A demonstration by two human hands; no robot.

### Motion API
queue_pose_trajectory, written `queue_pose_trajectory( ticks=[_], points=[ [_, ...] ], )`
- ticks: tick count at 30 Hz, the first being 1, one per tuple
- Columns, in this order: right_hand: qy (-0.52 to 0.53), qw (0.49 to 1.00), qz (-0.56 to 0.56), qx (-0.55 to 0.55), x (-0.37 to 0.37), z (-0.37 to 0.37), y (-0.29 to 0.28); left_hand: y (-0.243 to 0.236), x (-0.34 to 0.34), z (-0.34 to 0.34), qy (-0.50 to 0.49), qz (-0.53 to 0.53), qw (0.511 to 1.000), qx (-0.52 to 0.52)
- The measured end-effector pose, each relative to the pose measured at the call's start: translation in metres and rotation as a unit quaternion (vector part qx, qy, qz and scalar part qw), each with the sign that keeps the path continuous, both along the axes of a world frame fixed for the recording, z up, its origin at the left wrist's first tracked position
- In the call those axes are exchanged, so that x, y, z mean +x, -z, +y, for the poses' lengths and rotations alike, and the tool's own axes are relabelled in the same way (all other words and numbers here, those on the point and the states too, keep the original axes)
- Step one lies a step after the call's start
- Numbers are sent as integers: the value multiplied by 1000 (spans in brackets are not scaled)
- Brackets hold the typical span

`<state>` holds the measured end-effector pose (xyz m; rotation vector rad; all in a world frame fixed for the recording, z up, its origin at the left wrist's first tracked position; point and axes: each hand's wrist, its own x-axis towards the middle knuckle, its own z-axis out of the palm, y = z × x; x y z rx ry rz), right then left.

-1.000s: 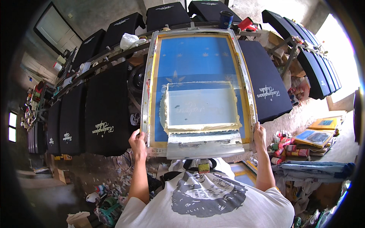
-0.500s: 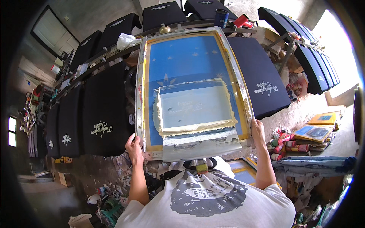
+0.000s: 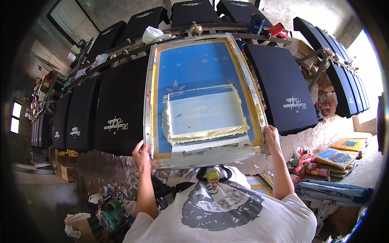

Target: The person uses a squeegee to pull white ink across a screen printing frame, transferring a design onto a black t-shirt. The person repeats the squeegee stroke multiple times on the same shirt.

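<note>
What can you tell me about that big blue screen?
The screen is blue mesh with pale leaf shapes in a worn, grey, metal-looking frame with yellow inner edges. Nearer the person, a paler panel has rough cream edging; a grey strip crosses the near end. It stretches away between black boards, left hand and right hand gripping its sides.

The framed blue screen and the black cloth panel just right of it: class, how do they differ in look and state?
The framed blue screen has a grey and yellow border; the black cloth panel has none.
The screen shows pale leaf shapes; the panel shows white lettering.
The left grip and right grip hold the screen; neither touches the panel.
Both are longer than wide.
</note>
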<state>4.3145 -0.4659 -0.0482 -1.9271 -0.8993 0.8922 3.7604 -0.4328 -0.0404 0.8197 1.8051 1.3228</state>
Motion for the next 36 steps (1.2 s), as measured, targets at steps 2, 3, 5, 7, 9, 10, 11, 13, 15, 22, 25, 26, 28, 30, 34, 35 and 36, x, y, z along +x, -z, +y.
queue_pose_trajectory(
  ticks=[2, 3, 5, 7, 9, 10, 11, 13, 15, 22, 25, 26, 28, 30, 34, 35, 36],
  points=[
    [-7, 1000, -12, -6, 1, 1, 3, 9, 0, 0, -4, -5, 1000, -6],
    [-7, 1000, -11, -18, 3, 1, 4, 13, 1, 3, 5, -4, 1000, 3],
    [-6, 999, -7, -40, 6, 1, 7, 21, 1, 3, 9, -11, 1000, 11],
    [-3, 999, -9, -41, 6, 0, 8, 23, 5, 3, 4, -11, 1000, 9],
    [3, 999, -14, -36, 8, -1, 11, 21, 10, 3, -3, -10, 1000, 1],
    [8, 999, -18, -32, 9, -1, 14, 22, 10, 4, 3, -12, 1000, 1],
    [13, 999, -22, -27, 11, -2, 17, 24, 10, 5, 10, -14, 1000, 1],
    [4, 999, -14, -39, 12, -1, 16, 25, 11, 5, 8, -17, 1000, 1],
    [-2, 999, -7, -42, 15, 0, 18, 26, 14, 7, -3, -20, 1000, -1],
    [-4, 1000, -26, -13, 21, 16, 33, 26, 15, 21, 26, 27, 999, -5],
    [-13, 999, -33, -10, 23, 24, 34, 24, 15, 28, 42, 63, 997, 2],
    [-19, 999, -34, -13, 24, 27, 33, 25, 15, 30, 46, 75, 996, 3],
    [-4, 999, -42, -15, 28, 28, 43, 28, 17, 33, 49, 69, 996, 4],
    [3, 999, -46, -11, 29, 30, 51, 30, 18, 32, 43, 36, 998, 6],
    [-1, 999, -50, -4, 29, 32, 57, 35, 16, 35, 34, 45, 998, -10],
    [-3, 999, -53, -4, 30, 32, 59, 37, 13, 36, 38, 56, 998, -18],
    [-3, 999, -52, -11, 29, 32, 59, 39, 12, 36, 42, 68, 997, -25]
  ],
)
